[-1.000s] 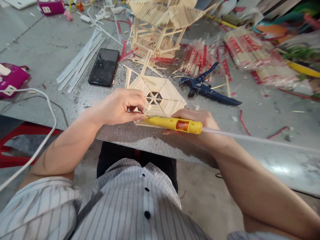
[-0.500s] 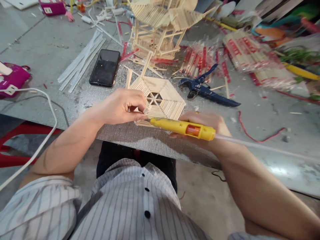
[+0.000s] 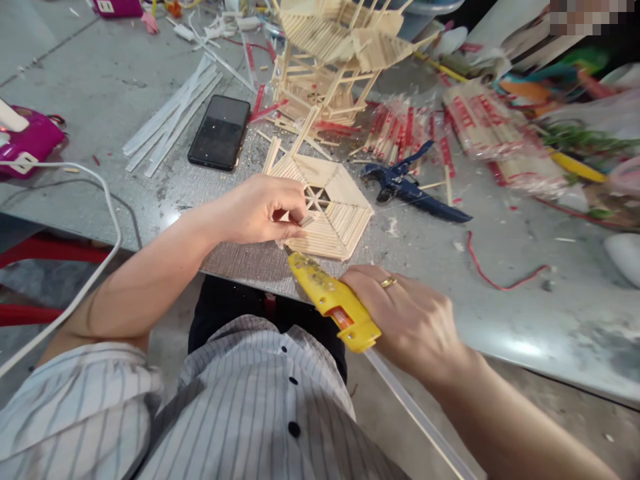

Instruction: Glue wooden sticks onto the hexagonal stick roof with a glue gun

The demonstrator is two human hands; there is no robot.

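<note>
A yellow hot glue gun [image 3: 333, 300] with a clear glue stick [image 3: 417, 413] out of its back is in my right hand [image 3: 400, 313], fingers wrapped around the handle. Its nozzle points up-left, close to my left thumb. My left hand [image 3: 265, 210] is closed in a pinch, with a short wooden stick [image 3: 307, 221] showing at the fingertips. Beneath those fingers lies a hexagonal panel of thin wooden sticks [image 3: 345, 223], with a spoked opening in its middle. My left hand covers part of the panel's left side.
Behind the panel stands a tiered stick model [image 3: 320, 83]. A black phone [image 3: 219, 132] lies beside white glue sticks [image 3: 173, 113]. Dark blue cutters [image 3: 410, 190], bagged sticks [image 3: 493, 120] and red wire [image 3: 493, 280] are on the right. A white cable [image 3: 107, 200] crosses the left.
The glue gun has swung from nearly level to a slant, its back end dropping toward me. My right hand has moved down with it. My left hand stays pinched near the panel.
</note>
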